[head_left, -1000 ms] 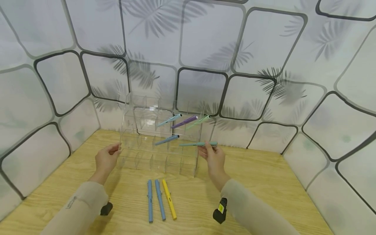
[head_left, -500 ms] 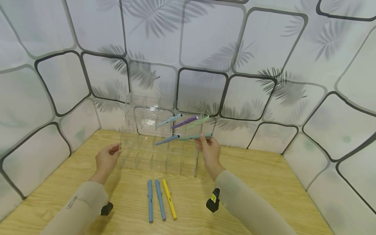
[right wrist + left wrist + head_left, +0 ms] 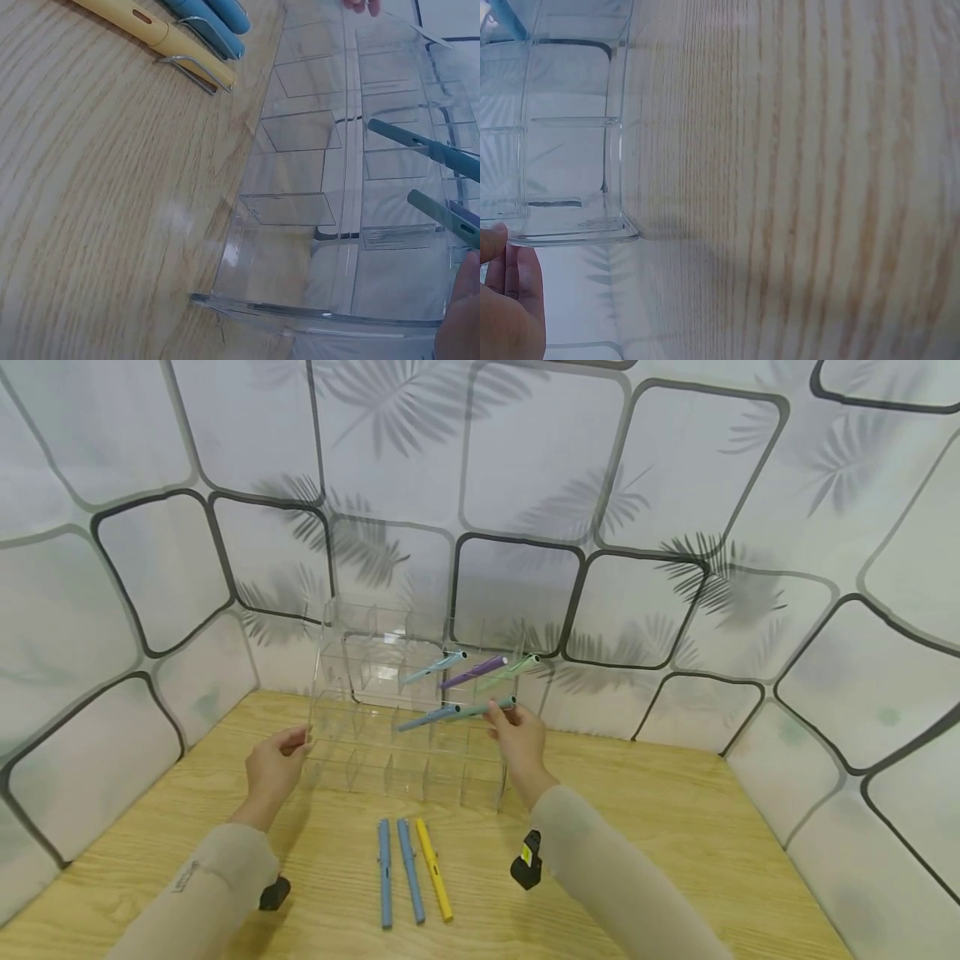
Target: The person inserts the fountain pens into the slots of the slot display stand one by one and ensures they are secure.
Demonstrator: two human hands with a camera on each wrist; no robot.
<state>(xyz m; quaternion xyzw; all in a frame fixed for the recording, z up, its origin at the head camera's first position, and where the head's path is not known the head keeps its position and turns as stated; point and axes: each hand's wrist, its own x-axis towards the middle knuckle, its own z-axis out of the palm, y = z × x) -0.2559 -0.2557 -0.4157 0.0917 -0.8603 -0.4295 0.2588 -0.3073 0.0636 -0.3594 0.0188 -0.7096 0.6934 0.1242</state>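
Note:
My left hand (image 3: 273,768) pinches the left side panel of a clear tiered display rack (image 3: 408,772) between thumb and fingers. In the left wrist view that thumb (image 3: 490,244) shows at the panel's edge. A teal-green pen (image 3: 476,710) is pinched in my right hand (image 3: 521,743), over the rack's second tier from the bottom. It lies slanted, beside a blue pen (image 3: 427,718) resting on that tier. One tier higher rest a light blue pen (image 3: 435,667), a purple pen (image 3: 474,672) and a light green pen (image 3: 516,668). The right wrist view shows the teal-green pen's end (image 3: 439,214) over the dividers.
On the wooden table (image 3: 637,852) in front of the rack lie two blue pens (image 3: 386,877) and a yellow pen (image 3: 434,870), side by side. Clear dividers split each tier into compartments. A patterned curtain (image 3: 525,452) stands behind and at both sides.
My right hand has moved left and slightly up with the teal-green pen, bringing it from the rack's right end to beside the blue pen. My left hand has stayed at the rack's side.

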